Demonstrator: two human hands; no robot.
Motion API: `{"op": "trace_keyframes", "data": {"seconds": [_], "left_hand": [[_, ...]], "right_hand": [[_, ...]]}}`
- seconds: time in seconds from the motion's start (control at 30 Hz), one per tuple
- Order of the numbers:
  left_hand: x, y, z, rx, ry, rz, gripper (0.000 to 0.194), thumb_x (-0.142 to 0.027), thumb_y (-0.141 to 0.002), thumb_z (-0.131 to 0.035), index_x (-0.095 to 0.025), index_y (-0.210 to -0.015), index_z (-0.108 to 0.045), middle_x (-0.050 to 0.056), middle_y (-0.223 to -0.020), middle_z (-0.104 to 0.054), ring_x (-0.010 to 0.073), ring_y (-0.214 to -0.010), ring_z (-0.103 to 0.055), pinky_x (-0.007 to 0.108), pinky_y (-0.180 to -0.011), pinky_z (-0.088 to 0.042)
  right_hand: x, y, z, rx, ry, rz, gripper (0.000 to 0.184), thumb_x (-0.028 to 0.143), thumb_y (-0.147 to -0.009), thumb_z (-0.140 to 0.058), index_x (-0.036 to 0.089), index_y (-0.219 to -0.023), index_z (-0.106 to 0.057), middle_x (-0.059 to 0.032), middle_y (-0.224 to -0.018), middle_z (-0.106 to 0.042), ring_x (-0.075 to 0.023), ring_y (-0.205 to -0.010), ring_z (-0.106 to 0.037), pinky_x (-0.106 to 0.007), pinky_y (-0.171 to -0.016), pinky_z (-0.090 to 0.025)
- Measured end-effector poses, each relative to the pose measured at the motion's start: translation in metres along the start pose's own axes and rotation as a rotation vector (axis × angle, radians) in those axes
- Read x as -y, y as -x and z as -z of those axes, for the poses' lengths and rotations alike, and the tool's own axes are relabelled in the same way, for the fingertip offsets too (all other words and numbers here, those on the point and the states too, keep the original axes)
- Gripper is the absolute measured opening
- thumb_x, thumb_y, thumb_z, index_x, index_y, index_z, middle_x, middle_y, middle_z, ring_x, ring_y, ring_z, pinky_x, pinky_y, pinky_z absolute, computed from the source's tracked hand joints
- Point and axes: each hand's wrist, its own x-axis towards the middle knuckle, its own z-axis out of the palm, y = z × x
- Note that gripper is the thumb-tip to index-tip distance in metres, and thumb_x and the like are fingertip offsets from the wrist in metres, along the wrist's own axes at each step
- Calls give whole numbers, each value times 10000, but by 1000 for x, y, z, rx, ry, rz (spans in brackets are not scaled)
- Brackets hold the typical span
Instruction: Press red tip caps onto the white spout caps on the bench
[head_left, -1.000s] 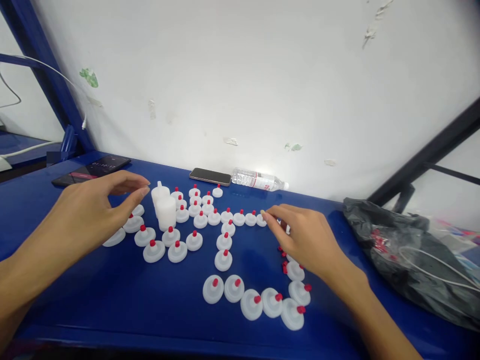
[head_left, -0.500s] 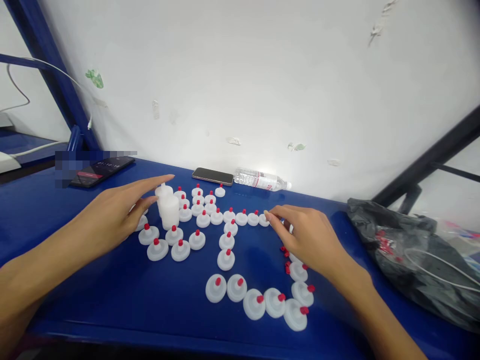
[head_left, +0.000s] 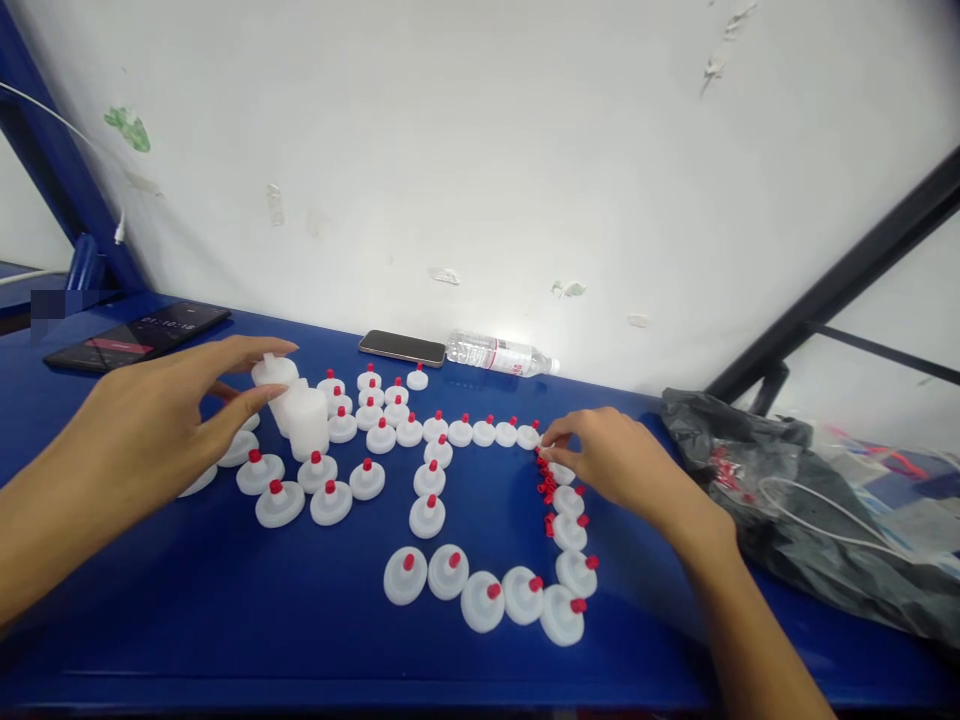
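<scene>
My left hand [head_left: 187, 400] curves around a slightly tilted stack of white lids [head_left: 282, 412], thumb in front and index finger near its top. Beside it stands a second white stack [head_left: 308, 425]. My right hand [head_left: 600, 455] has its fingertips pinched together at the upper end of a pile of small red caps [head_left: 550, 487]. Whatever lies between those fingertips is hidden. Close by are a white lid with a red tip [head_left: 528, 435] and another white lid [head_left: 561, 473] partly under the hand. Several more red-tipped lids [head_left: 427, 517] stand in rows across the blue table.
A dark phone [head_left: 402, 347] and a clear plastic bottle [head_left: 501, 355] lie along the wall. At the left is a larger device [head_left: 142, 335] showing a timer. A black plastic bag [head_left: 795, 540] with a clear bag of red pieces occupies the right side.
The view has shifted, so most things appear further left. My right hand has moved down to the red caps from the end lid of the row, which now carries a red tip. The left-hand stack tilts more.
</scene>
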Motion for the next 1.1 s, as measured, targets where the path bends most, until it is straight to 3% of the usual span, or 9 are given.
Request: {"op": "trace_keyframes", "data": {"seconds": [0.1,0.37,0.57,0.7,0.77,0.83,0.93,1.03,1.1], "left_hand": [[-5,3,2,-64,-14,14,591,-678,-1016,-485,-328,-1430,-722,-33,-1232,-842,192,-767,-696,319,-909,-525],[-12,9,4,-179,24,-13,473,-563,-1107,-551,-338,-1511,-653,-33,-1307,-807,228,-1127,-781,297,-947,-528],[-15,15,11,-334,77,-19,488,-588,-1129,-550,-312,-1503,-697,9,-1490,-707,189,-1024,-720,348,-1036,-572],[-14,19,14,-382,96,-90,465,-585,-1125,-574,-291,-1445,-739,64,-1434,-674,250,-1132,-689,404,-1055,-587],[-20,25,14,-397,108,-182,451,-567,-1124,-579,-282,-1438,-733,87,-1321,-682,324,-1312,-644,459,-1136,-564],[-31,35,10,-365,119,-282,396,-542,-1128,-572,-307,-1411,-717,83,-1312,-682,345,-1400,-619,492,-1192,-543],[-57,53,0,-239,194,-428,259,-519,-1140,-557,-415,-1315,-716,-6,-1415,-741,261,-1265,-754,389,-1061,-643],[-80,68,-14,-102,347,-519,232,-563,-1149,-561,-484,-1287,-730,-75,-1190,-861,192,-986,-859,268,-794,-696],[-88,74,-23,-82,404,-510,297,-644,-1131,-576,-461,-1309,-728,-78,-1083,-876,161,-773,-841,233,-651,-663]], "right_hand": [[2,-1,-2,9,19,-10,125,206,-1026,-829,287,-1025,-924,-44,-982,-906,-291,-881,-844,-333,-649,-449],[4,-6,-12,16,30,26,137,144,-974,-868,268,-919,-890,-50,-907,-881,-265,-828,-832,-307,-613,-407],[6,-5,-8,-47,-43,65,146,205,-1090,-738,256,-984,-825,-42,-1004,-873,-239,-852,-810,-309,-630,-425],[12,0,-5,-54,-333,124,179,352,-1191,-614,256,-1067,-701,29,-784,-814,-173,-635,-729,-283,-614,-483],[18,3,-4,-39,-554,159,196,383,-1185,-603,261,-1037,-648,43,-721,-794,-161,-549,-683,-270,-555,-475],[25,5,-4,-35,-706,184,178,368,-1143,-650,264,-999,-639,37,-719,-794,-167,-565,-712,-260,-527,-476],[38,6,-2,-81,-871,242,97,326,-1044,-781,250,-1008,-733,34,-735,-791,-167,-614,-761,-251,-555,-524],[51,9,-3,-149,-1020,316,47,259,-954,-881,243,-995,-864,25,-739,-811,-152,-624,-763,-240,-560,-528],[59,11,-6,-166,-1141,346,43,199,-919,-906,240,-930,-897,11,-752,-838,-146,-619,-766,-232,-552,-529]]}}
